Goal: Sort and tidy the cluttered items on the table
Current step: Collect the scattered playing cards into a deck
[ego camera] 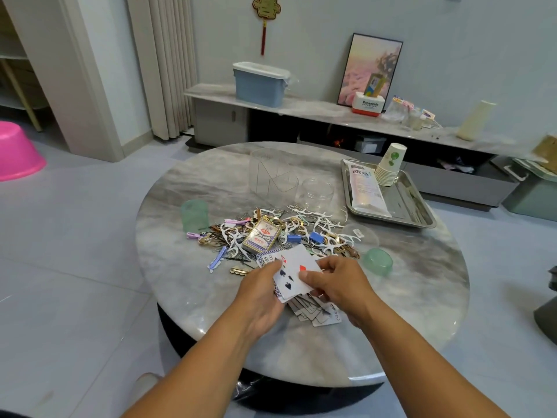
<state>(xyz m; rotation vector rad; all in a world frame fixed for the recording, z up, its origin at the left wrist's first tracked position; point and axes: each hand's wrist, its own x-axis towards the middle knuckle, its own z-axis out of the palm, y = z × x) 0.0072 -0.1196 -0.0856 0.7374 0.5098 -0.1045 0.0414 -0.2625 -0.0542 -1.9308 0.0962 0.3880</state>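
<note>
Both gripping a fanned stack of playing cards (294, 274): left hand (260, 292) under its left edge, right hand (337, 282) pinching its right edge. More loose cards (316, 312) just below the grip; card box (261, 235) just beyond, atop the clutter pile (301, 230) on the table (407, 282).

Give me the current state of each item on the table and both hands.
Left hand: grips fanned playing cards.
Right hand: pinches the same cards.
Card box: closed, atop clutter.
Clear round glass jar: upright, empty.
Paper cup stack: upside down in steel tray.
Green plastic lid: lying off any jar.
</note>
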